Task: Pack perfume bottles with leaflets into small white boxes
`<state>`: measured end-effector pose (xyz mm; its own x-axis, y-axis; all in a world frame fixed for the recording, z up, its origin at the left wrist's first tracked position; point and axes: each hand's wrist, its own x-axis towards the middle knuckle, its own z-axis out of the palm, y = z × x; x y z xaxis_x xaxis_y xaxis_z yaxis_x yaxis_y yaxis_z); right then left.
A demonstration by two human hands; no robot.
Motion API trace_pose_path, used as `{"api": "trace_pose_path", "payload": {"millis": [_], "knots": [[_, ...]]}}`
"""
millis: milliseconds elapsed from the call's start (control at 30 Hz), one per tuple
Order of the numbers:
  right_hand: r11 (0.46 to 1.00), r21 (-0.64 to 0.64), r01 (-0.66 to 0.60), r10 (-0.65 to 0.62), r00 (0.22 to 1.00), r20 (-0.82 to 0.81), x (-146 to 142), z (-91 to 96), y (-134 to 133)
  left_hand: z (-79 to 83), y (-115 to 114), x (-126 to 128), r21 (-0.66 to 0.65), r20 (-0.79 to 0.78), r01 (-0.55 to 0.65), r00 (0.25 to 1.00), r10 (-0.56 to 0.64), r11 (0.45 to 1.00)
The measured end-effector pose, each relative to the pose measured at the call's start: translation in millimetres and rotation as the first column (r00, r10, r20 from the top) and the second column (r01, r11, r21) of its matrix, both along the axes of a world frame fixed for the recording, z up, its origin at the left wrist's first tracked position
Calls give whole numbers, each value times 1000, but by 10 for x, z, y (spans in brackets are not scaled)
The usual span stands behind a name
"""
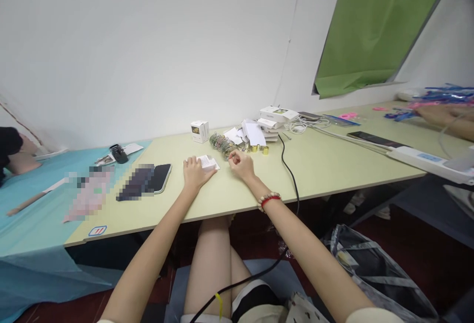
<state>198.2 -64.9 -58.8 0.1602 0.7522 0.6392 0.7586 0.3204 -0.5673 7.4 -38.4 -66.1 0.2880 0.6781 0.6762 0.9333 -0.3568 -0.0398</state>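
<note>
My left hand (194, 172) is wrapped round a small white box (209, 163) lying on the table, its thumb along the near side. The box's flap end points toward my right hand. Just to the right, my right hand (242, 165) is closed in a pinch at the near edge of a pile of bangle-like rings (219, 142). Whatever sits between those fingertips is too small to make out. Beyond the pile lie folded white cartons (254, 133), and gold-coloured rings (265, 150) stand beside my right hand.
An upright white box (200, 131) stands near the wall. To the left lies a phone (161, 178). A black cable (290, 165) hangs over the table's front edge. A power strip (425, 161) is on the right, near another person's hand (440, 114).
</note>
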Motion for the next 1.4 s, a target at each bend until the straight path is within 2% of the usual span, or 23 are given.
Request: {"api": "trace_pose_path", "payload": {"millis": [100, 200, 333, 533, 767, 867, 933, 1000, 1100, 1233, 1300, 1400], "knots": [[995, -68, -80, 82, 996, 37, -33, 7, -38, 23, -249, 39, 34, -21, 100, 995, -99, 994], [976, -146, -162, 173, 982, 72, -70, 11, -55, 58, -364, 62, 15, 11, 148, 989, -148, 989], [943, -258, -211, 239, 968, 82, -86, 6, -32, 67, -342, 69, -15, 53, 169, 984, -168, 986], [867, -392, -308, 334, 943, -3, -44, -13, -1, 2, -275, 63, -79, 60, 156, 987, -152, 985], [779, -400, -483, 442, 875, -197, -114, 1, 25, 48, -234, -15, -6, 94, 207, 974, -206, 978], [735, -334, -590, 483, 802, -352, -141, 28, 16, 64, -207, -52, 35, 161, 187, 968, -190, 982], [696, -300, -652, 485, 736, -472, -144, 50, -5, 70, -198, -58, 47, 189, 214, 957, -219, 976], [655, -320, -685, 465, 699, -544, -142, 74, -39, 79, -203, -50, 51, 197, 261, 944, -266, 964], [597, -380, -707, 457, 689, -563, -137, 114, -100, 98, -232, -25, 56, 181, 289, 938, -294, 956], [527, -408, -746, 540, 665, -516, -140, 144, -145, 118, -272, -4, 51, 122, 237, 963, -241, 970], [528, -405, -746, 557, 665, -498, -152, 131, -135, 119, -278, 1, 33, 101, 212, 972, -214, 977], [590, -381, -712, 528, 697, -485, -179, 88, -89, 107, -267, 11, 34, 111, 180, 977, -183, 983]]}}
